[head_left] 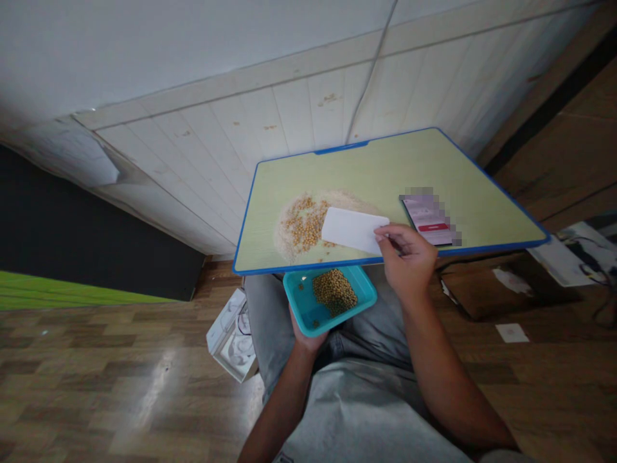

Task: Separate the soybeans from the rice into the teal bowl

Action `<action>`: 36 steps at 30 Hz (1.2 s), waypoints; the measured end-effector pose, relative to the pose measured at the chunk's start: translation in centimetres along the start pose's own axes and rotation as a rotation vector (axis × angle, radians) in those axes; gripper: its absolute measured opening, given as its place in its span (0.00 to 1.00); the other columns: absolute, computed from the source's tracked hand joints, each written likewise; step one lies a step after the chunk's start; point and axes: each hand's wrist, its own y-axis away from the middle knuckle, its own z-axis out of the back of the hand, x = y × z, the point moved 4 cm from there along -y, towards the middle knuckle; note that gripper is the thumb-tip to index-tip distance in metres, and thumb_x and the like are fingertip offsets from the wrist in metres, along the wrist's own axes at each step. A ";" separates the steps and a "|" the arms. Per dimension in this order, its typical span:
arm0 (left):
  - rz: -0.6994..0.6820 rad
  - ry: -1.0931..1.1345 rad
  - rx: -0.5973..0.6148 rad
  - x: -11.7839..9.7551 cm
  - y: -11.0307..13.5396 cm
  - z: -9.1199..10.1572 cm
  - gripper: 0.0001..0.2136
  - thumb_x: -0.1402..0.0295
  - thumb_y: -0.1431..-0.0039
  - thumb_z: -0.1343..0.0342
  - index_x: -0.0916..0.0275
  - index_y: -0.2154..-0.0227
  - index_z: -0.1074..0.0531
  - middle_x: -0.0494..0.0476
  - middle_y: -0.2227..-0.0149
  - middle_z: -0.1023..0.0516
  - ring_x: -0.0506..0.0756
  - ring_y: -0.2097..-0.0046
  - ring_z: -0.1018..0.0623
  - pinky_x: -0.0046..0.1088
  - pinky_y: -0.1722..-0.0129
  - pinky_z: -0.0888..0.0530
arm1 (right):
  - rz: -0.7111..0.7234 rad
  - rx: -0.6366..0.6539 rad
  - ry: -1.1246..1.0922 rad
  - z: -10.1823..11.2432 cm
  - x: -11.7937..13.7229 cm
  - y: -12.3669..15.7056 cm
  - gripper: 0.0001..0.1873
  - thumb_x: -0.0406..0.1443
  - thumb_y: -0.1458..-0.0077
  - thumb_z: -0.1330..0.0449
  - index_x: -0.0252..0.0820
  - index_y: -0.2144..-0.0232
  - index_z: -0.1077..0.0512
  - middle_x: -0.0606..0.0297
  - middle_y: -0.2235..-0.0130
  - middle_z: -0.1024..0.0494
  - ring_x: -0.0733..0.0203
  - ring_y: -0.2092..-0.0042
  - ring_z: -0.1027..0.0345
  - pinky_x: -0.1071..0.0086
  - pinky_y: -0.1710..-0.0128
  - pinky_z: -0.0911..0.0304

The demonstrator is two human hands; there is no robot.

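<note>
grey shirt (357, 411) nearest the camera, a person sits at a blue-edged worktop (380, 167). at left, an open box (234, 341) rests on the floor. the left hand (313, 344) grasps a turquoise tray (303, 315) from below, just under the worktop's near edge, golden beans (335, 289) inside. on the worktop's left half, more beans lie among pale grains (340, 198); a white card (354, 230) overlaps their right side, its right end pinched between thumb and fingers of the right hand (409, 263). farther right lies a phone (429, 218).

working the card well likely means a low edge, light short strokes and small batches, with the tray snug beneath the worktop to catch strays. counted: two hands, one tray, one card, one phone, one box; beans and grains, too many to number.
</note>
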 end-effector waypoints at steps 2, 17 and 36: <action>-0.008 0.004 -0.014 0.0 0.0 0.1 0.34 0.44 0.19 0.63 0.50 0.32 0.16 0.50 0.20 0.25 0.66 0.13 0.40 0.58 0.12 0.48 | 0.002 0.002 0.001 -0.1 0.1 0.0 0.05 0.36 0.34 0.32 0.47 0.62 0.14 0.62 0.59 0.09 0.53 0.56 0.12 0.60 0.54 0.15; -0.016 0.027 -0.055 -0.1 -0.2 -0.4 0.34 0.44 0.18 0.63 0.50 0.30 0.18 0.52 0.20 0.26 0.67 0.14 0.38 0.60 0.13 0.45 | 0.022 0.059 -0.007 -0.4 0.7 0.5 0.07 0.34 0.35 0.32 0.49 0.62 0.13 0.63 0.58 0.08 0.54 0.56 0.11 0.60 0.54 0.16; -0.014 0.027 -0.098 0.1 -0.8 -0.3 0.33 0.47 0.18 0.61 0.55 0.30 0.18 0.58 0.19 0.26 0.68 0.15 0.36 0.60 0.14 0.44 | 0.051 0.155 -0.048 -1.5 1.9 1.1 0.09 0.33 0.35 0.33 0.51 0.64 0.12 0.65 0.60 0.08 0.54 0.57 0.11 0.60 0.54 0.15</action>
